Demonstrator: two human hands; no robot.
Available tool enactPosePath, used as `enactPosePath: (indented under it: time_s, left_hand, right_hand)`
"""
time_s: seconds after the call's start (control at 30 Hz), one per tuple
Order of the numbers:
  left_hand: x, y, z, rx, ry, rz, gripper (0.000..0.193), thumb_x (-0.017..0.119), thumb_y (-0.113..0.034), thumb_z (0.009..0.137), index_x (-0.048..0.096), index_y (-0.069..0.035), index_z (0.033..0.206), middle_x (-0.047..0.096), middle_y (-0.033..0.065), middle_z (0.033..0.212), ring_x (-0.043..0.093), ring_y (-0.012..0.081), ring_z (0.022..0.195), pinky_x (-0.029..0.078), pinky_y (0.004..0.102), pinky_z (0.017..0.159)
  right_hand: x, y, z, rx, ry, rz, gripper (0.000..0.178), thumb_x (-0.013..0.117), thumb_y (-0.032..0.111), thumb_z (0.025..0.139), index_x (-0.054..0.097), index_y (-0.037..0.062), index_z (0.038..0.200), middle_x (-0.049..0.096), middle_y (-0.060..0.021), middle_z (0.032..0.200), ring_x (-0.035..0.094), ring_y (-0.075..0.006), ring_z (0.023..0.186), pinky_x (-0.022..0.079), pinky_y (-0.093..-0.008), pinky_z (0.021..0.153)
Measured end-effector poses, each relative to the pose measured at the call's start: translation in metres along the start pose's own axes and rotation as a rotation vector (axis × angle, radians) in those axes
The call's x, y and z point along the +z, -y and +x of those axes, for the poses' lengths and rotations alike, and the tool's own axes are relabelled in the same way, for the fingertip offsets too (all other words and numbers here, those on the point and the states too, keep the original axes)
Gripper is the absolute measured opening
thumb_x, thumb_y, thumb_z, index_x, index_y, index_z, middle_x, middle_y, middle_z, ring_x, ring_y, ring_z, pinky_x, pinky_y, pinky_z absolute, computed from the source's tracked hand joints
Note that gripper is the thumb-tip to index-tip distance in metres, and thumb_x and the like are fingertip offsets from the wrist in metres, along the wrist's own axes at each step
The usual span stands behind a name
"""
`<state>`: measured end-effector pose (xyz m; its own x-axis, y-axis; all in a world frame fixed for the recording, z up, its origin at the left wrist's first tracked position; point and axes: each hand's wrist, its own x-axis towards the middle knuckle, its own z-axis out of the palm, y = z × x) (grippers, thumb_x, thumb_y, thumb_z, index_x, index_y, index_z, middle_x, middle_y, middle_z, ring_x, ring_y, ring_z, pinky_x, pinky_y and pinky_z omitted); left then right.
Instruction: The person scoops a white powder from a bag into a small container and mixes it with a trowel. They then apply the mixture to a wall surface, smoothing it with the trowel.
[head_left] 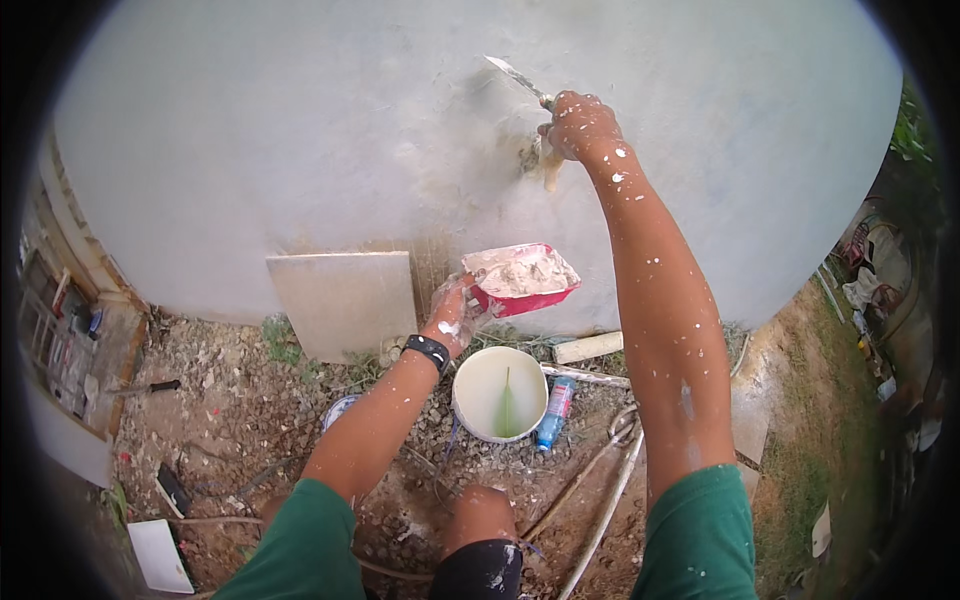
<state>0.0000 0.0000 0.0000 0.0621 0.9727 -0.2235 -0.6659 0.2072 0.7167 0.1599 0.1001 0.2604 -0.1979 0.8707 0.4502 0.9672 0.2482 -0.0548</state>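
My right hand (pixel 583 127) is closed round the handle of a putty knife (pixel 517 74), raised high in front of the wall. The blade points up and left, against or very close to the pale plastered wall (pixel 330 150); I cannot tell if it touches. Lower and to the left, my left hand (pixel 455 312) grips the left end of a red tray (pixel 530 302) filled with whitish filler paste (pixel 525 275). White splashes dot both my arms. Below the tray, a round white bucket (pixel 463 392) on the ground holds pale liquid with a green leaf (pixel 507 405) in it.
A square tile (pixel 345 300) leans on the wall's foot. Beside the bucket lies a blue bottle (pixel 554 415). Pipes (pixel 605 505) and a pale block (pixel 588 347) lie on rubble ground. A white board (pixel 160 556) is at lower left, grass (pixel 830 430) at right.
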Motion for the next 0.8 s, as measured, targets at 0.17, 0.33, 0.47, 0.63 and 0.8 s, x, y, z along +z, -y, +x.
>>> enactPosePath:
  time_s: [0.17, 0.33, 0.47, 0.63, 0.8]
  left_hand:
    - [0.031, 0.011, 0.015, -0.012, -0.044, -0.181, 0.035, 0.061, -0.025, 0.099, 0.054, -0.012, 0.131, 0.056, 0.0156, 0.12, 0.059, 0.0275, 0.104, 0.058, 0.042, 0.093]
    - [0.047, -0.002, 0.009, 0.025, 0.002, -0.088, 0.04, 0.063, -0.025, 0.099, 0.051, -0.007, 0.132, 0.058, 0.0147, 0.118, 0.061, 0.0263, 0.102, 0.059, 0.0408, 0.091]
    - [0.051, -0.011, -0.004, 0.072, 0.059, 0.093, 0.043, 0.066, -0.025, 0.098, 0.05, -0.007, 0.133, 0.058, 0.0144, 0.119, 0.061, 0.0278, 0.106, 0.062, 0.0406, 0.087]
    - [0.066, -0.012, -0.001, 0.104, 0.064, 0.05, 0.047, 0.068, -0.024, 0.096, 0.049, -0.006, 0.135, 0.057, 0.014, 0.122, 0.061, 0.0302, 0.109, 0.062, 0.0422, 0.089]
    - [0.06, -0.001, -0.007, 0.108, 0.067, 0.002, 0.05, 0.071, -0.022, 0.095, 0.048, -0.004, 0.135, 0.055, 0.0152, 0.128, 0.061, 0.0308, 0.109, 0.062, 0.0424, 0.092]
  right_hand:
    - [0.007, -0.002, 0.006, 0.028, -0.008, 0.029, 0.046, 0.077, 0.037, 0.09, 0.068, 0.006, 0.123, 0.071, -0.0178, 0.119, 0.063, -0.0353, 0.12, 0.053, -0.0438, 0.099]
    - [-0.001, 0.005, -0.005, -0.03, 0.072, 0.048, 0.042, 0.076, 0.024, 0.087, 0.067, 0.0047, 0.122, 0.071, -0.0186, 0.119, 0.063, -0.0364, 0.119, 0.053, -0.0429, 0.099]
    - [-0.018, 0.009, -0.024, -0.119, 0.191, 0.025, 0.04, 0.072, 0.017, 0.084, 0.068, 0.0046, 0.122, 0.07, -0.0187, 0.121, 0.062, -0.0364, 0.121, 0.053, -0.0418, 0.099]
    - [-0.021, 0.011, -0.025, -0.096, 0.134, -0.02, 0.042, 0.076, 0.025, 0.087, 0.068, 0.0066, 0.123, 0.07, -0.0174, 0.122, 0.062, -0.0347, 0.122, 0.052, -0.0424, 0.1]
    - [-0.008, 0.006, -0.024, 0.007, 0.026, -0.013, 0.048, 0.077, 0.038, 0.09, 0.066, 0.0113, 0.128, 0.069, -0.0131, 0.126, 0.061, -0.0327, 0.125, 0.052, -0.043, 0.103]
